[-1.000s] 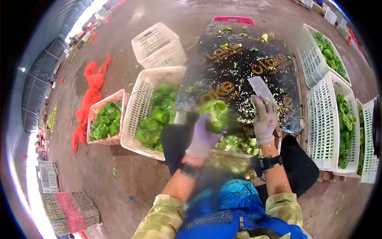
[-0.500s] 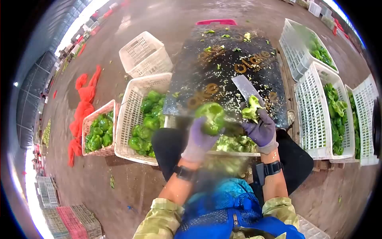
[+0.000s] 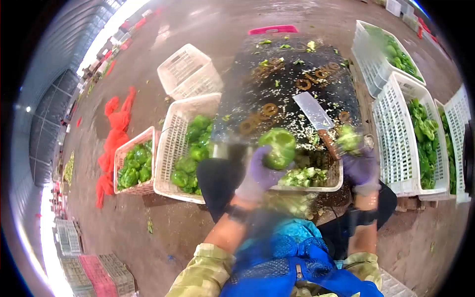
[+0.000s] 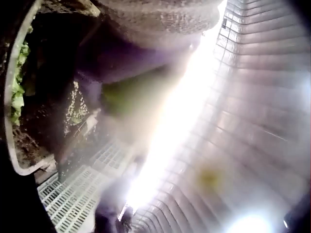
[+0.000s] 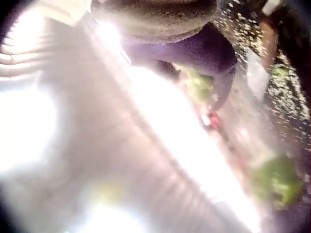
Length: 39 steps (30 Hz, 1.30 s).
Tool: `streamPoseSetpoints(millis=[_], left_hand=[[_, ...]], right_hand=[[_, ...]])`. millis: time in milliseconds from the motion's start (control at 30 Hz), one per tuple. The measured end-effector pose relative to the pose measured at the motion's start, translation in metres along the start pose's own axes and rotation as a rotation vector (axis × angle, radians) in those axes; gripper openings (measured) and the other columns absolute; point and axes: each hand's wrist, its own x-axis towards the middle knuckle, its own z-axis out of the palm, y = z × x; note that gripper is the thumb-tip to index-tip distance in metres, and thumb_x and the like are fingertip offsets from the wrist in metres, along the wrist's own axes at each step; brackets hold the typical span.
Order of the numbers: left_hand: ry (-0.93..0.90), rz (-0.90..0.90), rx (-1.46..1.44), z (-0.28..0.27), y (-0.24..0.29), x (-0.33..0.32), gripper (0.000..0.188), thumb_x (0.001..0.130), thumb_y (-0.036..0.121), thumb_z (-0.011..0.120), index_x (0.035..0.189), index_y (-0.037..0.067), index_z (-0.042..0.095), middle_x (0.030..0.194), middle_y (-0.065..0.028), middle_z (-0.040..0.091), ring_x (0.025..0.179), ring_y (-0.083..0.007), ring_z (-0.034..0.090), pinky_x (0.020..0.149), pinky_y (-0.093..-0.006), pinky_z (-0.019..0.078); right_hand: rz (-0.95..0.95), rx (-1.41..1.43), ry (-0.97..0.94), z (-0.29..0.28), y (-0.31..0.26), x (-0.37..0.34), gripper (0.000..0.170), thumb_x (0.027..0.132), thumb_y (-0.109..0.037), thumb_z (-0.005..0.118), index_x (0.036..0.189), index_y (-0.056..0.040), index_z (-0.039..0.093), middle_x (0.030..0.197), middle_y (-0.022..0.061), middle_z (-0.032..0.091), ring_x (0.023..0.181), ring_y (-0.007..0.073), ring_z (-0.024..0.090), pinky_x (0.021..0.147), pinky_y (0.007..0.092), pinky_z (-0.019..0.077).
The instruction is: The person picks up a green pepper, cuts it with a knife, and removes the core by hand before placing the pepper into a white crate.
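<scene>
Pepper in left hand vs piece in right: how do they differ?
The pepper is larger and rounded; the piece is smaller and irregular. The pepper is deeper green; the piece looks paler. Both are green and held, by left hand and right hand respectively.

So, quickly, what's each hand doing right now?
Left hand: closed around a green bell pepper.
Right hand: closed on a cut piece of green pepper, blurred.

Well to the left of the left hand (image 3: 258, 174), a curved, grey ribbed wall (image 3: 54, 57) stands beside a bright white strip of light (image 3: 118, 20); shiny brown floor (image 3: 198, 22) spreads beyond the hand.
</scene>
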Motion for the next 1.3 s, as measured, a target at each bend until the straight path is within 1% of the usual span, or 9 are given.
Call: streamPoseSetpoints(millis=[67, 100, 333, 467, 633, 733, 1067, 1267, 1300], left_hand=[[0.018, 0.025, 0.116, 0.009, 0.000, -0.007, 0.048, 0.085, 0.014, 0.055, 0.130, 0.007, 0.041, 0.125, -0.0169, 0.051, 0.115, -0.0348, 0.052, 0.096, -0.0547, 0.0448], [-0.013, 0.009, 0.111, 0.010, -0.002, -0.009, 0.049, 0.084, 0.013, 0.055, 0.131, 0.006, 0.040, 0.125, -0.0167, 0.051, 0.114, -0.0340, 0.052, 0.096, -0.0548, 0.0447], [-0.253, 0.134, 0.607, 0.019, -0.027, 0.006, 0.055, 0.078, -0.003, 0.056, 0.131, 0.005, 0.041, 0.120, -0.0121, 0.054, 0.104, -0.0223, 0.058, 0.086, -0.0333, 0.0502], [-0.185, 0.211, 0.768, 0.027, -0.029, -0.009, 0.059, 0.072, -0.003, 0.065, 0.126, 0.003, 0.043, 0.104, -0.0067, 0.056, 0.087, -0.0126, 0.058, 0.072, -0.0229, 0.0502], [0.107, 0.343, 1.325, 0.034, -0.028, -0.014, 0.046, 0.075, 0.000, 0.065, 0.118, 0.001, 0.049, 0.094, -0.0034, 0.058, 0.078, -0.0098, 0.058, 0.069, -0.0227, 0.0495], [0.000, 0.252, 0.637, 0.027, -0.029, -0.011, 0.046, 0.069, -0.011, 0.061, 0.113, 0.001, 0.053, 0.098, -0.0113, 0.062, 0.080, -0.0180, 0.061, 0.062, -0.0282, 0.0510], [-0.110, 0.171, 0.486, -0.009, -0.009, -0.008, 0.049, 0.078, -0.006, 0.054, 0.124, 0.008, 0.050, 0.114, -0.0047, 0.056, 0.106, -0.0162, 0.054, 0.087, -0.0308, 0.0493], [-0.229, 0.431, 0.587, -0.021, -0.002, 0.001, 0.045, 0.080, -0.002, 0.044, 0.125, 0.004, 0.048, 0.124, -0.0096, 0.054, 0.115, -0.0246, 0.053, 0.098, -0.0411, 0.0443], [-0.229, 0.196, 0.018, -0.018, 0.003, 0.007, 0.045, 0.079, 0.002, 0.044, 0.124, 0.001, 0.047, 0.128, -0.0127, 0.051, 0.119, -0.0280, 0.049, 0.105, -0.0466, 0.0366]], right_hand=[[-0.051, 0.395, -0.332, -0.098, -0.085, 0.019, 0.054, 0.089, -0.017, 0.051, 0.135, 0.0034, 0.033, 0.139, 0.0253, 0.033, 0.125, 0.0355, 0.039, 0.106, 0.0479, 0.0335], [-0.271, 0.717, -0.185, -0.029, -0.102, 0.002, 0.056, 0.092, -0.022, 0.047, 0.138, 0.0038, 0.028, 0.144, 0.0267, 0.024, 0.131, 0.0346, 0.032, 0.107, 0.0495, 0.0296], [-0.139, -0.949, -0.331, 0.066, -0.019, -0.016, 0.077, 0.076, -0.007, 0.064, 0.144, -0.0124, 0.028, 0.146, 0.0128, 0.031, 0.132, 0.0273, 0.034, 0.100, 0.0406, 0.0389], [-0.451, -1.734, -0.550, 0.078, 0.032, -0.004, 0.051, 0.067, -0.002, 0.066, 0.116, -0.0150, 0.058, 0.105, 0.0116, 0.061, 0.098, 0.0290, 0.059, 0.094, 0.0362, 0.0387], [-0.450, -1.619, -0.464, 0.075, 0.050, -0.003, 0.038, 0.069, 0.006, 0.058, 0.103, -0.0088, 0.063, 0.094, 0.0112, 0.064, 0.087, 0.0277, 0.062, 0.077, 0.0325, 0.0478], [-0.098, -1.071, -0.302, 0.045, 0.054, 0.008, 0.033, 0.073, 0.009, 0.047, 0.101, -0.0002, 0.064, 0.094, 0.0094, 0.066, 0.089, 0.0163, 0.061, 0.081, 0.0272, 0.0479], [0.154, -0.824, -0.216, 0.046, 0.056, 0.009, 0.047, 0.078, 0.002, 0.055, 0.124, -0.0035, 0.052, 0.107, 0.0030, 0.058, 0.072, 0.0053, 0.048, 0.058, 0.0174, 0.0405], [-0.101, -0.842, -0.250, 0.030, 0.071, 0.016, 0.034, 0.083, 0.003, 0.050, 0.116, -0.0012, 0.057, 0.114, 0.0074, 0.060, 0.109, 0.0145, 0.052, 0.097, 0.0265, 0.0375], [-0.131, -0.802, -0.192, 0.026, 0.077, 0.016, 0.032, 0.084, 0.001, 0.052, 0.116, -0.0016, 0.057, 0.115, 0.0070, 0.059, 0.109, 0.0147, 0.052, 0.097, 0.0267, 0.0378]])
